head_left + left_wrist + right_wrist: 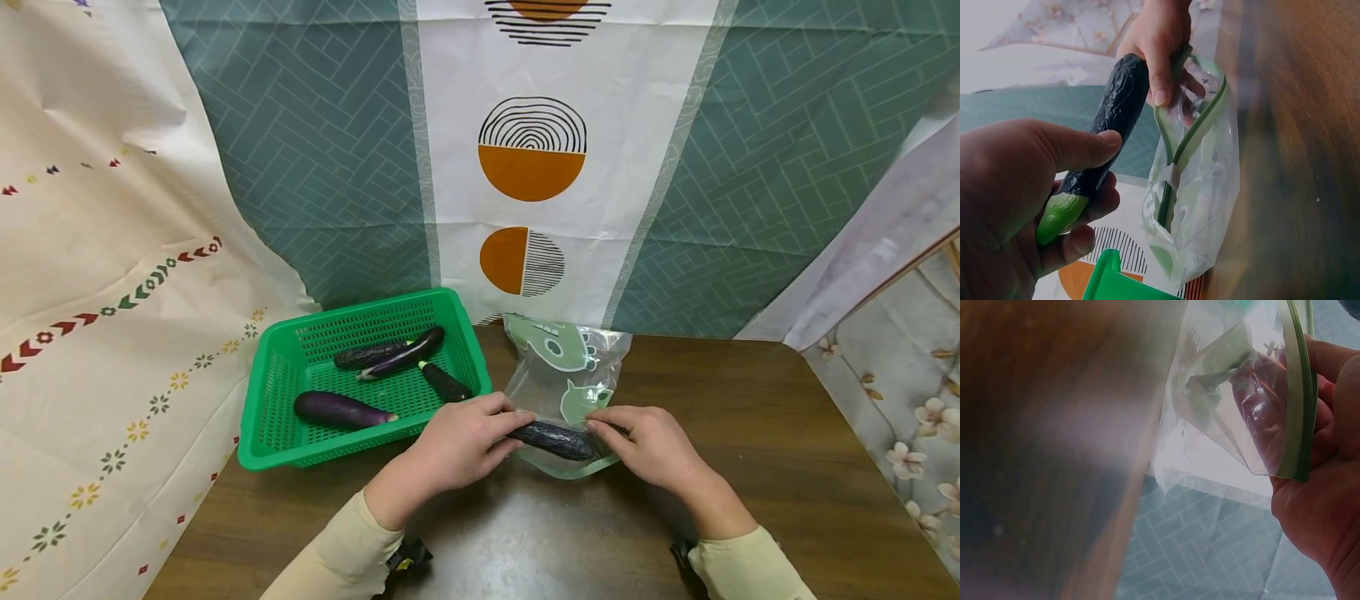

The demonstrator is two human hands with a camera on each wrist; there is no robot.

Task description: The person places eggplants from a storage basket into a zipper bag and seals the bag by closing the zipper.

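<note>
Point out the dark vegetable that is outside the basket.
The wrinkled black vegetable gripped in the left hand; the other four vegetables all lie in the green basket.

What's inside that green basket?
The basket holds a plump eggplant, a slim eggplant partly hiding a wrinkled vegetable, and a green-tipped vegetable. Its near wall covers the floor right behind it, so that strip can't be seen.

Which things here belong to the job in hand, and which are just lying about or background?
Job in hand:
wrinkled dark vegetable, in the left hand
zip bag, held by the right hand
probably the green basket and its four vegetables

Just around:
tabletop
geometric backdrop
cream patterned cloth
</note>
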